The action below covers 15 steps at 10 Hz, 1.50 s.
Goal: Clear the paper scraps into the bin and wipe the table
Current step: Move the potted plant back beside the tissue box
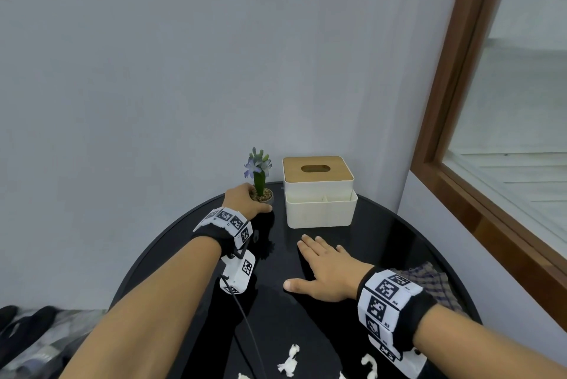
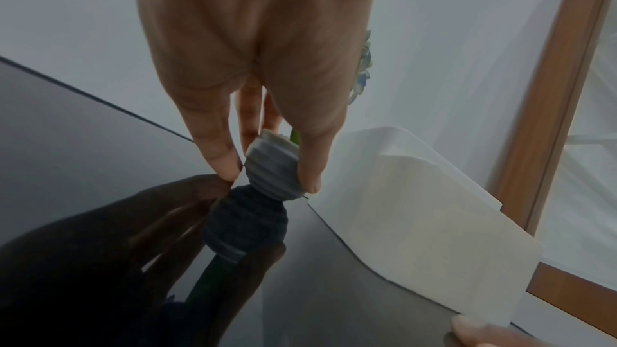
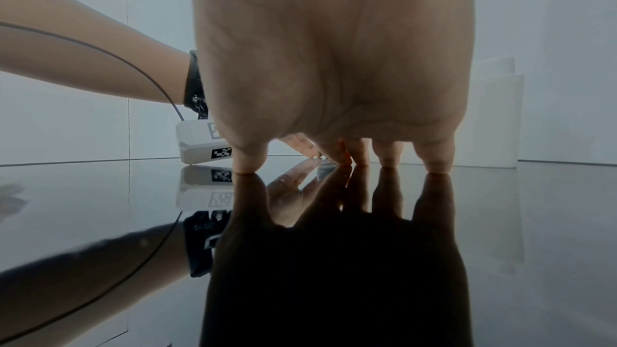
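Observation:
Several white paper scraps (image 1: 289, 360) lie on the round glossy black table (image 1: 383, 225) near its front edge. My left hand (image 1: 245, 199) grips a small grey ribbed flower pot (image 2: 272, 170) at the table's back, thumb and fingers curled round it. The pot (image 1: 264, 197) holds a green stem with pale blue flowers. My right hand (image 1: 322, 268) lies flat on the table's middle, fingers spread and straight, fingertips (image 3: 437, 165) touching the glass. A checked cloth (image 1: 429, 283) lies behind my right wrist. No bin is in view.
A white tissue box with a wooden lid (image 1: 319, 191) stands at the back, right of the pot, against the wall. A wooden window frame (image 1: 454, 133) runs along the right. Dark shoes (image 1: 18, 317) lie on the floor at lower left.

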Available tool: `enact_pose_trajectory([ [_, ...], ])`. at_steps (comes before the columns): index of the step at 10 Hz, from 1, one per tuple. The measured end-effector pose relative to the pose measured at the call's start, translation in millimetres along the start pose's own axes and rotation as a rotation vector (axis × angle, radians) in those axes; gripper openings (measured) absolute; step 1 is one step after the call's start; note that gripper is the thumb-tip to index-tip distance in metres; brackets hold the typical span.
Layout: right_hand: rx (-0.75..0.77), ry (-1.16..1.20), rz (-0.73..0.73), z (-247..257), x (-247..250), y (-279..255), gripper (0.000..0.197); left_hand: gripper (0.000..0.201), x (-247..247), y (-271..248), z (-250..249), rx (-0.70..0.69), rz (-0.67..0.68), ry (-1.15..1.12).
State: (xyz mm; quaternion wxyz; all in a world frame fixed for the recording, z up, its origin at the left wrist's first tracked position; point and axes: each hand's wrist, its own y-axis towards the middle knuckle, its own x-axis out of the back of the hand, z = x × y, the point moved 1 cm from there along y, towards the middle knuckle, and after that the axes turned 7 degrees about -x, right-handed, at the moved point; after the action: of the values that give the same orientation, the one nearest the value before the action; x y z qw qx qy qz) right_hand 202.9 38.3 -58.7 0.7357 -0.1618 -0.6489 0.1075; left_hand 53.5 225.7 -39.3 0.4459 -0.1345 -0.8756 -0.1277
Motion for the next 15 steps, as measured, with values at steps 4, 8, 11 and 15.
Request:
enact_pose_trajectory([
  [4,0.003,0.017,0.002,0,-1,3,0.101,0.064,1,-5,-1,0.026,0.003,-0.017],
  [8,0.005,0.038,-0.011,1,3,-2,0.098,0.084,16,-51,10,0.056,0.069,0.059],
  [11,0.027,0.182,-0.145,-10,19,-56,0.077,0.071,54,-143,19,-0.055,0.033,0.062],
  [15,-0.022,0.328,-0.409,-18,-11,-161,0.057,0.062,65,-304,3,-0.18,-0.056,-0.004],
])
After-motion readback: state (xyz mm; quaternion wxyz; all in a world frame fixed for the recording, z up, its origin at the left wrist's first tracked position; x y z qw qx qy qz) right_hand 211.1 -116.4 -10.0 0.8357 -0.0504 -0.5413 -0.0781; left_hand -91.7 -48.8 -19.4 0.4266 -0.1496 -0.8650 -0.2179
